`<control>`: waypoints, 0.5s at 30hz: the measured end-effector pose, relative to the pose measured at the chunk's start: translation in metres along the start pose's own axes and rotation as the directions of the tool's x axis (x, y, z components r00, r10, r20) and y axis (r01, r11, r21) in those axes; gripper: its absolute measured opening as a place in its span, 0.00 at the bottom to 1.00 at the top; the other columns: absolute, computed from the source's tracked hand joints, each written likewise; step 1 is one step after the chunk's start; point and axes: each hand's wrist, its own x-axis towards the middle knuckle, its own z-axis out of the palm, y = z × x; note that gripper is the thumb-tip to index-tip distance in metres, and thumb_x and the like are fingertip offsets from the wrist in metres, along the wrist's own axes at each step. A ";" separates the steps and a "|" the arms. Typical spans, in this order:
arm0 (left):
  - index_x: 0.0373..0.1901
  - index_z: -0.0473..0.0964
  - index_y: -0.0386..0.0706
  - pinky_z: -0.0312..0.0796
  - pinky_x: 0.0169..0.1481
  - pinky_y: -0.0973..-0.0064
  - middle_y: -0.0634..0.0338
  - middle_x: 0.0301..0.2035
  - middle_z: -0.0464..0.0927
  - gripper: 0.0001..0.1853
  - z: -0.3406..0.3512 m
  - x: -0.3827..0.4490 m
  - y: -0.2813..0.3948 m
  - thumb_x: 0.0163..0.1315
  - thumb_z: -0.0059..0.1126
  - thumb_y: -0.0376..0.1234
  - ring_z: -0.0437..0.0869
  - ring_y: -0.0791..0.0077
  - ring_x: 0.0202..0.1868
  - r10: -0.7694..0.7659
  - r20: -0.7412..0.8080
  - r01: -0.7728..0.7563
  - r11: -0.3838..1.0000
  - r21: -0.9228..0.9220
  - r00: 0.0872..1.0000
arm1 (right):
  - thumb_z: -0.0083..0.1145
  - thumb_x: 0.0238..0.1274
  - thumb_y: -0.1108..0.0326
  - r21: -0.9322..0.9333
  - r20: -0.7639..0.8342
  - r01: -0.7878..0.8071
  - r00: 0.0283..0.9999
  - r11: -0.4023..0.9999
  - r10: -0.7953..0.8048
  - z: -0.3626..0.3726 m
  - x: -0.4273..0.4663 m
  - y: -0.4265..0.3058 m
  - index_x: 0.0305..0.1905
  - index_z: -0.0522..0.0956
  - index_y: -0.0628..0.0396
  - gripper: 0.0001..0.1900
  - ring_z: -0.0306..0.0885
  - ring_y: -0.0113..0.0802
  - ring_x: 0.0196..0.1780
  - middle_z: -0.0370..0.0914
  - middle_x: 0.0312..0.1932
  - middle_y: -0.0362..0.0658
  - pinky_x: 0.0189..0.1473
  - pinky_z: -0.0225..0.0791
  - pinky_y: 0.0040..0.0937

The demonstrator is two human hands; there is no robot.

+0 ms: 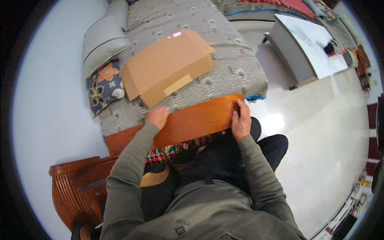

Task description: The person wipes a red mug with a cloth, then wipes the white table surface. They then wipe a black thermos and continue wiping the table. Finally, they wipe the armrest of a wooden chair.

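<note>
A broad, varnished wooden armrest [198, 120] of the sofa runs across in front of me. My right hand [241, 120] grips its rounded right end, with fingers bent over the edge. Over the far side of the same board is my left hand [158, 117]; it is blurred and its fingers are partly hidden, so I cannot tell if it grips the wood. Beyond the armrest a closed-looking brown cardboard box [171, 64] lies on the grey patterned sofa cover [231, 75]. The box bears a small white label near its far edge.
A dark floral cushion [106, 84] and a pale grey cushion [103, 45] lean by the wall at left. A carved wooden cabinet or furniture end [75, 186] stands at lower left. A low white-topped table [312, 45] stands at upper right on the pale glossy floor [315, 120].
</note>
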 end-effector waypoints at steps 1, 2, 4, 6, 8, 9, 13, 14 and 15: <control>0.41 0.83 0.35 0.75 0.54 0.41 0.36 0.42 0.85 0.26 0.005 0.031 0.047 0.85 0.45 0.48 0.84 0.33 0.47 0.025 0.067 -0.017 0.994 -0.109 0.997 | 0.56 0.74 0.77 0.119 0.019 -0.088 0.996 0.989 0.086 -0.009 0.001 -0.003 0.74 0.73 0.62 0.26 0.74 0.60 0.75 0.75 0.72 0.59 0.79 0.66 0.48; 0.39 0.81 0.35 0.74 0.52 0.42 0.36 0.41 0.84 0.27 0.005 0.060 0.090 0.85 0.45 0.49 0.84 0.33 0.45 0.056 0.131 -0.027 0.977 -0.212 0.990 | 0.56 0.74 0.78 0.120 -0.010 -0.116 0.993 0.986 0.118 -0.020 0.001 -0.003 0.74 0.73 0.63 0.26 0.74 0.59 0.74 0.75 0.72 0.59 0.78 0.67 0.47; 0.37 0.79 0.35 0.72 0.48 0.42 0.36 0.37 0.81 0.26 0.020 0.103 0.149 0.84 0.46 0.48 0.83 0.33 0.43 0.203 0.098 -0.158 0.925 -0.344 0.974 | 0.55 0.75 0.78 0.137 -0.064 -0.173 0.981 0.975 0.183 -0.038 -0.004 -0.006 0.74 0.73 0.63 0.26 0.76 0.56 0.74 0.75 0.72 0.59 0.76 0.69 0.45; 0.36 0.78 0.36 0.71 0.45 0.43 0.37 0.34 0.80 0.25 0.027 0.141 0.196 0.83 0.48 0.49 0.82 0.35 0.39 0.271 0.188 -0.188 0.911 -0.368 0.944 | 0.55 0.77 0.79 0.240 -0.048 -0.296 0.948 0.924 0.316 -0.068 -0.010 -0.016 0.73 0.73 0.63 0.23 0.79 0.45 0.72 0.78 0.70 0.55 0.74 0.73 0.41; 0.35 0.78 0.36 0.70 0.44 0.43 0.38 0.32 0.79 0.25 0.040 0.172 0.224 0.82 0.50 0.49 0.80 0.37 0.35 0.345 0.278 -0.226 0.896 -0.383 0.896 | 0.55 0.78 0.80 0.278 -0.084 -0.322 0.930 0.905 0.357 -0.089 -0.026 -0.012 0.71 0.75 0.62 0.21 0.81 0.40 0.69 0.82 0.66 0.51 0.74 0.74 0.38; 0.34 0.77 0.36 0.70 0.43 0.44 0.39 0.30 0.78 0.26 0.050 0.188 0.232 0.82 0.51 0.49 0.79 0.38 0.34 0.379 0.317 -0.249 0.890 -0.383 0.869 | 0.54 0.79 0.80 0.285 -0.090 -0.335 0.924 0.898 0.373 -0.098 -0.034 -0.012 0.69 0.77 0.62 0.19 0.82 0.38 0.68 0.83 0.64 0.49 0.72 0.75 0.37; 0.35 0.81 0.36 0.70 0.41 0.46 0.42 0.27 0.78 0.24 0.103 0.231 0.241 0.80 0.55 0.49 0.77 0.42 0.31 0.536 0.330 -0.393 0.822 -0.411 0.777 | 0.55 0.78 0.79 0.357 -0.040 -0.375 0.909 0.855 0.415 -0.103 -0.058 -0.008 0.63 0.80 0.62 0.15 0.85 0.36 0.62 0.84 0.56 0.47 0.65 0.78 0.35; 0.37 0.82 0.37 0.71 0.44 0.46 0.43 0.29 0.79 0.23 0.109 0.235 0.246 0.80 0.55 0.48 0.79 0.42 0.34 0.480 0.407 -0.324 0.860 -0.395 0.777 | 0.56 0.78 0.79 0.386 -0.023 -0.408 0.892 0.828 0.451 -0.101 -0.061 -0.005 0.62 0.82 0.61 0.14 0.86 0.32 0.58 0.85 0.54 0.45 0.61 0.79 0.33; 0.40 0.84 0.37 0.73 0.46 0.47 0.43 0.31 0.81 0.22 0.109 0.236 0.262 0.79 0.56 0.48 0.80 0.42 0.36 0.430 0.487 -0.259 0.888 -0.379 0.761 | 0.56 0.78 0.79 0.402 -0.027 -0.420 0.883 0.813 0.469 -0.104 -0.063 -0.003 0.61 0.82 0.61 0.13 0.86 0.32 0.56 0.85 0.53 0.44 0.59 0.80 0.32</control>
